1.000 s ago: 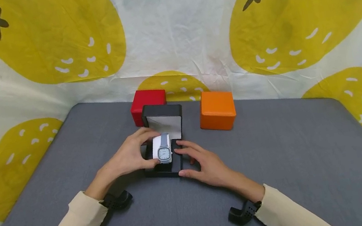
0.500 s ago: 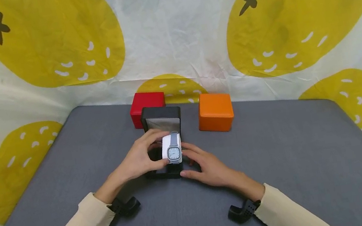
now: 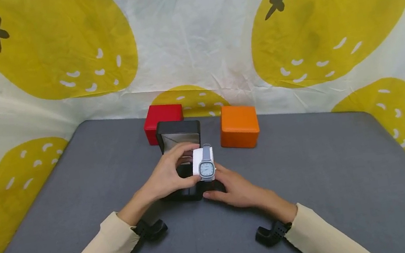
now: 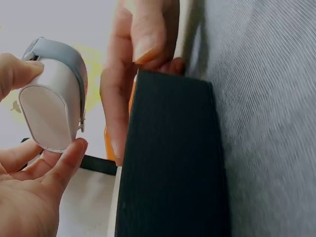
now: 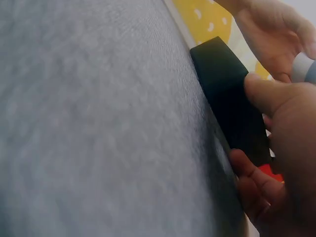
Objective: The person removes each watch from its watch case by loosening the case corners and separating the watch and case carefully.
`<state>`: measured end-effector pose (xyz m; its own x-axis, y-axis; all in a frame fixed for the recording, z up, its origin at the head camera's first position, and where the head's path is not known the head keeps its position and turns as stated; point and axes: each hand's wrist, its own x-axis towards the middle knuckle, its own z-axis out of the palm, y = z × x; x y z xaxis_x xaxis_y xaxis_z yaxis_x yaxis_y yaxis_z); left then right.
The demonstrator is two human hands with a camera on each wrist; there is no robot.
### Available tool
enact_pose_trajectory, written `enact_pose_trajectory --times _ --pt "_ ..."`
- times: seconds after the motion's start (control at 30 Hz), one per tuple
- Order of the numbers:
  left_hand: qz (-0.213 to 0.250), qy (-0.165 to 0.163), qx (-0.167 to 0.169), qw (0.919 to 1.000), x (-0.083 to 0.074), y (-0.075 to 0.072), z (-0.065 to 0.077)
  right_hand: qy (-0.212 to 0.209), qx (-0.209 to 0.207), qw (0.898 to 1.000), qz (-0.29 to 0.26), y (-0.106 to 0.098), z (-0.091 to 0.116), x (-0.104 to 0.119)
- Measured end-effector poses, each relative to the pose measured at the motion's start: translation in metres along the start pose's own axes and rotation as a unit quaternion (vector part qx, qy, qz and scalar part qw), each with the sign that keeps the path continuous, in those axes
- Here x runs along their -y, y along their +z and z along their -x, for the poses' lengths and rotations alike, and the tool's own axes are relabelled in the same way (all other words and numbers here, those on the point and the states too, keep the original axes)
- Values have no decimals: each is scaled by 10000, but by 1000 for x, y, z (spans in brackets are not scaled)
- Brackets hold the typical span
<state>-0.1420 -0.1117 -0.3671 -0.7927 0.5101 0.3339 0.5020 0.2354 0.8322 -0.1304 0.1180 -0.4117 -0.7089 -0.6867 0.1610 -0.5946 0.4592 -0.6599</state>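
My left hand (image 3: 168,174) holds a white watch cushion (image 4: 45,117) between thumb and fingers, above the black watch box. Strapped round that cushion is a watch (image 3: 206,168) with a light blue-grey band and a squarish dial. The black watch box (image 3: 177,126) stands on the table with its lid raised, showing a pale lining. At the box's right front corner, my right hand (image 3: 238,188) grips the side wall, its thumb on the front edge (image 5: 220,64). The left hand and cushion cover part of the box's inside.
A closed red box (image 3: 163,116) sits behind the black box, to the left. A closed orange box (image 3: 239,126) stands behind to the right. Grey cloth (image 3: 326,177) covers the table, and a fruit-printed curtain (image 3: 190,26) hangs behind it.
The left hand has lifted the cushion with the watch out of the black box and carried it right, over the box's right side. The right hand has stayed at the box's corner.
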Motion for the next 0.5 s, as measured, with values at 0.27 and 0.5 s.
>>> enact_pose_trajectory --times 0.27,0.5 --pt "241 226 77 9994 -1 12 -7 230 -240 9980 -539 -12 17 -1" --pt "165 442 126 9988 -5 23 -12 457 -377 9954 -756 -24 37 -2"
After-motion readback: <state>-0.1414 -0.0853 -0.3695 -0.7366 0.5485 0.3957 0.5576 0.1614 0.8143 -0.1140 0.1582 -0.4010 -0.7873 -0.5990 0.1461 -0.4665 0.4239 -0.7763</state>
